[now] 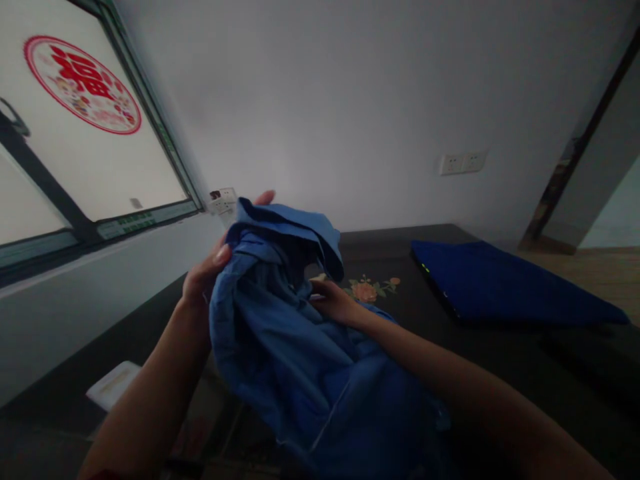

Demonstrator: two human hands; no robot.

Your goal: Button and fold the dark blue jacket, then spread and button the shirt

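A blue collared shirt (300, 340) hangs bunched up in front of me, its collar (310, 223) raised and the lower part falling in folds toward the bottom of the view. My left hand (205, 270) grips the shirt by the collar area, thumb in front and other fingers behind the cloth. On the other side, my right hand (337, 303) holds the fabric just below the collar opening. Its fingertips are partly hidden by the cloth.
Beneath is a dark table (390, 250) with a painted flower (365, 291). A dark blue folded cloth (505, 283) lies at the right. A white item (113, 385) is at the left, below a window (90, 153). Wall sockets (463, 163) are behind.
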